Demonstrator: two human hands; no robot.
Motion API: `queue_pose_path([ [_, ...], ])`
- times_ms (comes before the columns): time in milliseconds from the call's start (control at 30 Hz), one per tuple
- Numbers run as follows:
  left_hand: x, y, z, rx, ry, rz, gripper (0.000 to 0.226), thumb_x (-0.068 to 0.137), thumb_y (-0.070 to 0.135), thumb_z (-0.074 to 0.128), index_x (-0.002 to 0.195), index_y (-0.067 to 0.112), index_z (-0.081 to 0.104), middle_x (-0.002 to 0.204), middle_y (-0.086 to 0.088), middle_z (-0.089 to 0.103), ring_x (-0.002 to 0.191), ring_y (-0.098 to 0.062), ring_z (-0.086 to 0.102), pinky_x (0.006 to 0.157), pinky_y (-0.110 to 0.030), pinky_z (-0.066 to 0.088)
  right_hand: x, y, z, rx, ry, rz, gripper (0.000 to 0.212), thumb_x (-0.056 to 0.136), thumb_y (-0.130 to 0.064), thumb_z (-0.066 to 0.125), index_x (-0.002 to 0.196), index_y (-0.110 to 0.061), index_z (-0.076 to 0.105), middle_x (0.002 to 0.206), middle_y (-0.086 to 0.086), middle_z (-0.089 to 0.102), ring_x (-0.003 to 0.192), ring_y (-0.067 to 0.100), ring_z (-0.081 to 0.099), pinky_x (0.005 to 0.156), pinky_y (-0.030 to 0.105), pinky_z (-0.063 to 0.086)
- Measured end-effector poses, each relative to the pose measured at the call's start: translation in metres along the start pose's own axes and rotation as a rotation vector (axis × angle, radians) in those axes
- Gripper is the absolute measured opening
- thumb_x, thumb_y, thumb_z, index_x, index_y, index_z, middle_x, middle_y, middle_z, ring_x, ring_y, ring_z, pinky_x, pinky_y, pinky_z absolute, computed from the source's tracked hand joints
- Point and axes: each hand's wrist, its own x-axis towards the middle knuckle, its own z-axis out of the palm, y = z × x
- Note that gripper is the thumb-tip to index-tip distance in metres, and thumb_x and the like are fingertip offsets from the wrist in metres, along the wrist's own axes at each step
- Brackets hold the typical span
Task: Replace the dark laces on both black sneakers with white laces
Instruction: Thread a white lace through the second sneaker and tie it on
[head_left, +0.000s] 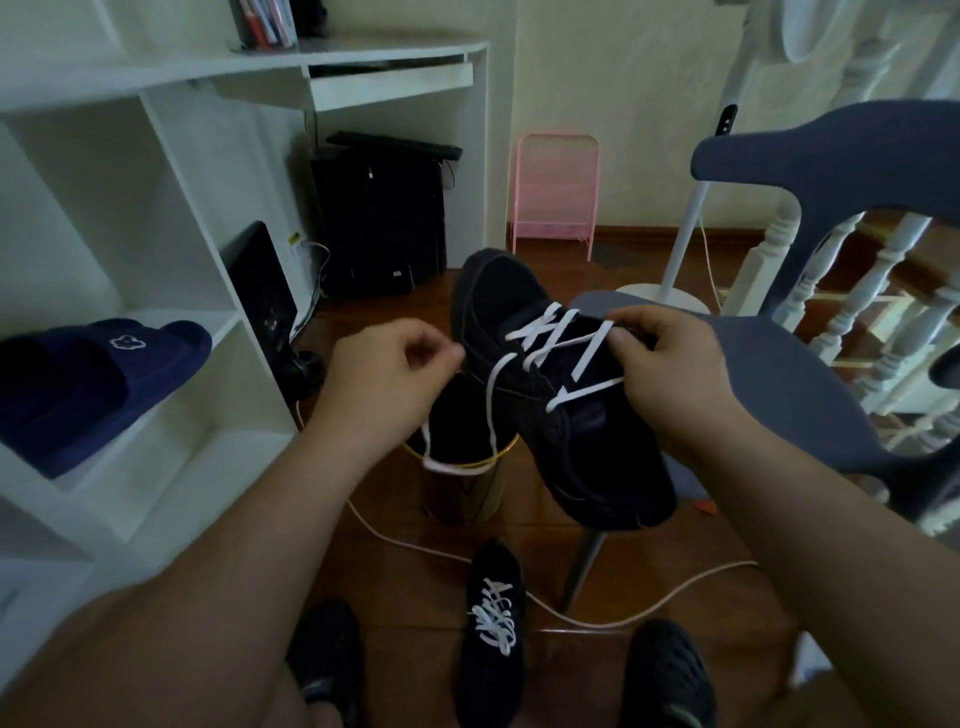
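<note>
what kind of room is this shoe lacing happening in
Most likely a room at home, perhaps a study corner or landing. A white desk with shelves has a computer tower under it, a navy slipper sits on a shelf, and white stair balusters stand behind a blue chair.

floor: dark wood (415, 571) | white shelving (171, 171) left | blue chair (779, 374) right | cream wall (623, 78)

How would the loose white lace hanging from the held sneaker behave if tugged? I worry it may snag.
The white lace is probably floppy: it sags in a slack loop below the left hand. It looks flat and light, so it likely follows a pull easily. It may drag on the gold bin rim it drapes across.
</note>
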Motion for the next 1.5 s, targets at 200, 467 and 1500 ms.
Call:
queue_pose_path([
  [200,-0.01,0.021,0.012,-0.183,0.265,0.369,0.024,0.101,0.009,0.063,0.116,0.024,0.075,0.11,0.014,0.068,0.102,-0.008,0.068,0.092,-0.032,0.058,-0.001,0.004,0.014,0.435,-0.293,0.379,0.024,0.107,-0.007,0.051,0.108,-0.006,0.075,0.101,0.016,0.078,0.099,0.031,0.076,0.083,0.04,0.064],
  [467,-0.02,0.038,0.021,-0.222,0.172,0.308,0.015,0.099,0.019,0.072,0.109,0.028,0.079,0.097,0.023,0.074,0.095,0.006,0.068,0.081,-0.012,0.053,-0.012,-0.004,0.016,0.728,-0.54,0.498,0.03,0.108,-0.006,0.043,0.121,-0.004,0.07,0.112,0.021,0.075,0.098,0.03,0.074,0.075,0.036,0.061],
  [1500,-0.025,0.044,0.018,0.095,0.222,0.347,0.014,0.092,0.023,0.074,0.101,0.024,0.085,0.089,0.012,0.077,0.084,0.001,0.063,0.075,-0.001,0.043,-0.028,-0.021,0.011,0.494,-0.452,0.022,0.027,0.102,0.003,0.055,0.115,-0.01,0.075,0.105,0.009,0.078,0.103,0.022,0.075,0.09,0.033,0.06],
])
